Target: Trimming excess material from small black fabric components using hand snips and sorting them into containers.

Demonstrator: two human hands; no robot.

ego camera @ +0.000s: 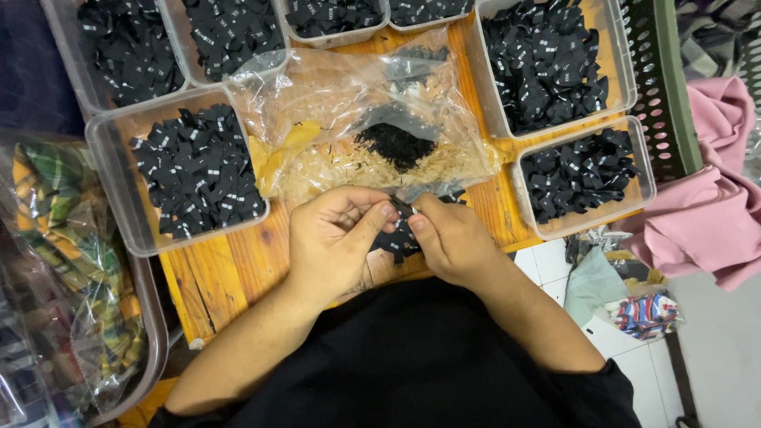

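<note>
Black labels (198,170) — pink cloth (705,214)

I'm getting bright, even overhead light, with only soft shadows under the hands. Glare flares off the clear plastic bag (357,119) mid-table. The centre's sharp; the edges bow outward, and the black labels (198,170) lose detail into flat dark patches.

A small black fabric label (402,208) sits pinched between both thumbs, above a little heap of black labels (400,238) near the table's front edge.
</note>
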